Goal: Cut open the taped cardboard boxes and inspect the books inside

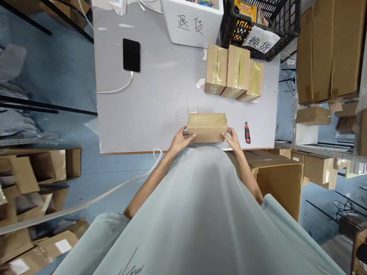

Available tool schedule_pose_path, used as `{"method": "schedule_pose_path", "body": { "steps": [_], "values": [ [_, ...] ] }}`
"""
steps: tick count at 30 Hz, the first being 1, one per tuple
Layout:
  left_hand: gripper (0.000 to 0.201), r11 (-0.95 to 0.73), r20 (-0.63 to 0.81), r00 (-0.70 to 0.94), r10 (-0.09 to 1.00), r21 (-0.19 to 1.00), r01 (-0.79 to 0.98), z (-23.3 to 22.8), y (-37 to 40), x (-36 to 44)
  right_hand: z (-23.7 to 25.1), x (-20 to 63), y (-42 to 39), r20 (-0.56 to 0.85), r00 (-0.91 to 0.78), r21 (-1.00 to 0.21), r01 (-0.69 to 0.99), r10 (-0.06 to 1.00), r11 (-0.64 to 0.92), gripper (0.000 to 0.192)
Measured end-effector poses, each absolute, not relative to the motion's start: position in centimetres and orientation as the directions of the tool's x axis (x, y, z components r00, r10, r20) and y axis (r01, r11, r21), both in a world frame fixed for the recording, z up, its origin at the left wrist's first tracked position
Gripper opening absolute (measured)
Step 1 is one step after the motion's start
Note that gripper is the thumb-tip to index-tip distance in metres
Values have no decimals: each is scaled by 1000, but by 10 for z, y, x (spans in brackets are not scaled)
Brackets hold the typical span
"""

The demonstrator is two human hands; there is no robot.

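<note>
The lower frame is filled by a pale shirt (206,214). At mid-frame, a small brown carton (207,128) with yellowish tape along its top is gripped at both ends by the left hand (180,139) and the right hand (232,138). Beneath it a grey counter (160,91) is seen, with blue floor (110,170) at left. At upper right, a yellow printed item (246,10) is held in a black crate (283,40).

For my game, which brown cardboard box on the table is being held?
The taped brown cardboard box between the left hand and right hand; the other three taped boxes sit farther back, untouched.
</note>
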State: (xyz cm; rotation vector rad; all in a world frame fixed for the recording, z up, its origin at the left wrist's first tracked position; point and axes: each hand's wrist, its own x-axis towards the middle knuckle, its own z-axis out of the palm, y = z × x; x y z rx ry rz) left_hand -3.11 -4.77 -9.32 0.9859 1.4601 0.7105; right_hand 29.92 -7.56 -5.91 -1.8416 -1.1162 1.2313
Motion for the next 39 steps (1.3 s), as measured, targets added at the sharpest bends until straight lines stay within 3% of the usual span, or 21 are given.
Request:
{"method": "schedule_pose_path", "body": {
  "steps": [4, 8, 16, 21, 27, 32, 36, 39],
  "values": [
    [51, 495, -502, 15, 865, 858, 138, -86, -29, -23, -62, 311, -60, -356, 247, -836, 346, 901, -425, 81],
    [37, 545, -556, 22, 831, 822, 167, -91, -24, -10, -81, 314, -47, -442, 157, -799, 378, 883, -467, 74],
    [58, 631, -622, -108, 776, 763, 143, -103, -58, -3, -100, 337, -77, -564, 102, -728, 408, 820, -551, 76],
    [66, 659, -651, -102, 752, 746, 97, -102, -73, 7, -103, 330, -92, -584, 38, -738, 393, 811, -549, 81],
    [69, 595, -582, -152, 799, 801, 60, -80, -72, 10, -82, 327, -80, -466, 64, -791, 416, 882, -448, 81],
    [55, 398, -382, -142, 913, 911, 107, -51, -56, 10, -49, 339, -55, -279, 71, -850, 446, 958, -281, 85],
    [54, 345, -319, -164, 933, 924, 165, -42, -47, 11, -36, 342, -44, -269, 44, -860, 438, 962, -261, 87],
    [50, 387, -364, -145, 920, 901, 196, -49, -46, 12, -40, 337, -47, -305, 20, -842, 461, 952, -280, 90]
  ]
}}
